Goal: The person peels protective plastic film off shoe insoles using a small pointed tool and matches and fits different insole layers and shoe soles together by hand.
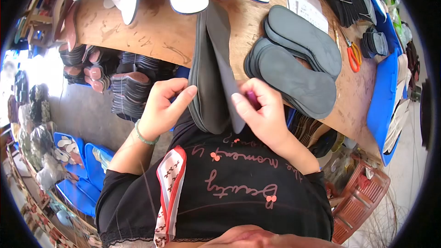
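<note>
in the head view, the dark insoles (212,82) lie between the two hands, their long axis running from near the black top (197,209) out toward the bench (151,41). the left hand (167,105) is narrowed, thumb and fingers pinching the bundle's left edge. the right hand (264,112) is at the other side, its fingers curled round a small purple thing (252,99), its thumb by the flap that leans apart from the bundle. both hands are about equally near, by the lower half. two grey piles (298,80) sit to the right, scissors (353,57) beyond.
</note>
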Tool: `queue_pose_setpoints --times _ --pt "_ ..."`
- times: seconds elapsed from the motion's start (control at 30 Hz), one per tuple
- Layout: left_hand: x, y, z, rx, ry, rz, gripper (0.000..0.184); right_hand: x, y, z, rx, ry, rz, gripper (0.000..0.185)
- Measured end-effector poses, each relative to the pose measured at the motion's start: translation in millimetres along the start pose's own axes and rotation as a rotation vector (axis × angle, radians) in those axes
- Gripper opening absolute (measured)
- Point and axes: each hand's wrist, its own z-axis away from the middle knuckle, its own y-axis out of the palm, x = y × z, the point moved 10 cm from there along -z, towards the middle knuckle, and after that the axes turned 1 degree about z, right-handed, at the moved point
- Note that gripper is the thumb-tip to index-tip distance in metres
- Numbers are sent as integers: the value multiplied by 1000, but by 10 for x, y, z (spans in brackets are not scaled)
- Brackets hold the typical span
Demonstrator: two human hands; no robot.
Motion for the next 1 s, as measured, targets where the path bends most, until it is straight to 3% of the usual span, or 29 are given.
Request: queue_pose_setpoints --times 0.07,0.27,0.37,0.57,0.77,0.93,1.0 --pt "60 0 21 -16 -10 18 33 67 158 -3 106 6 106 22" --pt "-87 95 25 -15 42 -23 27 325 262 41 36 -278 398 36" --pt "-63 126 24 37 5 -26 21 321 262 59 50 -222 395 38" --pt "26 144 50 45 -19 70 16 240 232 74 39 -158 323 32" --pt "147 168 83 71 -122 161 16 330 297 86 11 -281 427 22" --pt "234 178 134 50 -244 326 19 198 238 20 80 -73 271 18" --pt "307 119 144 106 -276 227 18 198 169 -26 100 0 233 20"
